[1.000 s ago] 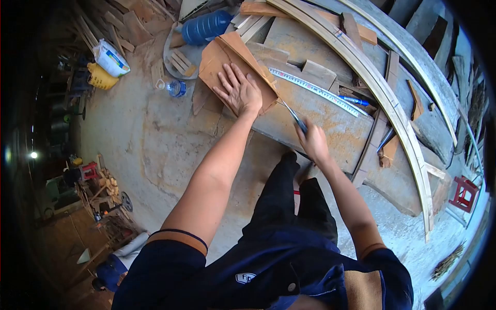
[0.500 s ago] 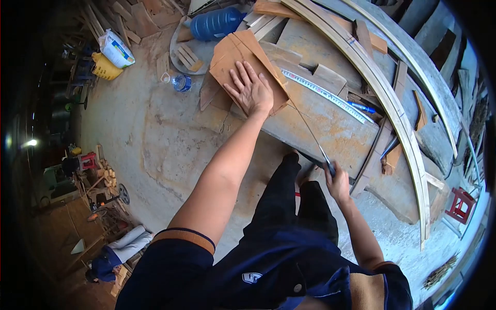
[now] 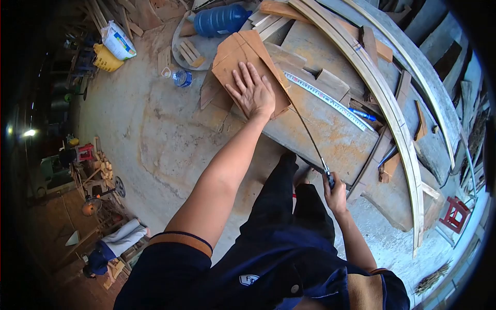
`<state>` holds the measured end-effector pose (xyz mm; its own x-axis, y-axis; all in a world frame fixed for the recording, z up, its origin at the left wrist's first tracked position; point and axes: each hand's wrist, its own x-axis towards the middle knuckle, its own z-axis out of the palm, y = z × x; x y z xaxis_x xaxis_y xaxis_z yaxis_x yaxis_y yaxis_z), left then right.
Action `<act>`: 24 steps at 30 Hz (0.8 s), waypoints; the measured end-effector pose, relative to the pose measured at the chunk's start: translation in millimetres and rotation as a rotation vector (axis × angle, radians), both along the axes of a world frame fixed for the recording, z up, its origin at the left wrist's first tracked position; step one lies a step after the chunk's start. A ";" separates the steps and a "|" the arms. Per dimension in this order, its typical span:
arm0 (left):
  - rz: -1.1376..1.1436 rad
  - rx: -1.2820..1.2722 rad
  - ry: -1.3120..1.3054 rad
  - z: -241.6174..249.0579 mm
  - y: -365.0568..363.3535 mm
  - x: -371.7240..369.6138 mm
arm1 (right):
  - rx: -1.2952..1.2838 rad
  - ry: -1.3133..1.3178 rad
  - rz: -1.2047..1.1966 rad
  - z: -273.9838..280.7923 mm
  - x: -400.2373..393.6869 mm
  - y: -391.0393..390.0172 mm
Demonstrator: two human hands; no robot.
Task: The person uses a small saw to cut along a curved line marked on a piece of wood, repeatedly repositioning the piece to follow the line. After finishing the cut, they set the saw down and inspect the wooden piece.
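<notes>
A brown wooden board (image 3: 240, 50) lies on the work table (image 3: 330, 139), with pencil lines on its face. My left hand (image 3: 254, 95) rests flat on it, fingers spread. My right hand (image 3: 336, 194) is wrapped round the dark handle of a thin saw (image 3: 308, 132). The saw's blade runs up and left from the handle to the board's right edge. A white measuring tape (image 3: 328, 99) lies to the right of the board, with a blue marker (image 3: 362, 114) beside its lower part.
Long curved wooden strips (image 3: 385, 95) arch over the table's right side. A blue water jug (image 3: 219, 20) lies behind the board. A small bottle (image 3: 182, 78) is on the floor. A red stool (image 3: 455, 214) stands right. Another person (image 3: 106, 253) is at lower left.
My right hand and the saw handle have shifted slightly down along the blade's line, and more of the blade shows beyond the board. My left hand still presses on the board.
</notes>
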<state>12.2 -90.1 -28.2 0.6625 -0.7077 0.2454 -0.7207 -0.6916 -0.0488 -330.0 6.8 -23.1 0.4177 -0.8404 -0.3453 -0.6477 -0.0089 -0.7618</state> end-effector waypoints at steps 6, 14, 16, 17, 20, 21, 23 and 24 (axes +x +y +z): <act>-0.003 -0.004 0.012 3.7 -2.6 0.0 | -0.123 -0.022 0.051 7.5 127.3 -86.3; -0.192 -0.012 0.062 9.8 18.3 -5.6 | -0.142 -0.089 0.068 8.6 150.8 -69.0; -0.207 -0.002 0.065 9.9 21.2 -6.1 | -0.132 -0.093 0.052 4.3 152.6 -61.3; -0.200 0.008 0.063 9.4 20.9 -5.9 | -0.126 -0.092 0.028 1.4 153.9 -57.9; -0.178 0.022 0.075 11.2 16.3 -1.5 | -0.148 -0.097 0.019 8.3 161.8 -64.2; -0.158 0.023 0.083 11.8 12.3 -0.8 | -0.167 -0.085 0.026 11.2 163.1 -72.4; -0.114 -0.005 0.082 7.9 4.9 -0.6 | -0.182 -0.065 0.044 20.7 169.3 -93.9; -0.031 0.003 0.087 7.9 -0.6 -1.5 | -0.191 -0.055 0.049 22.3 172.5 -100.4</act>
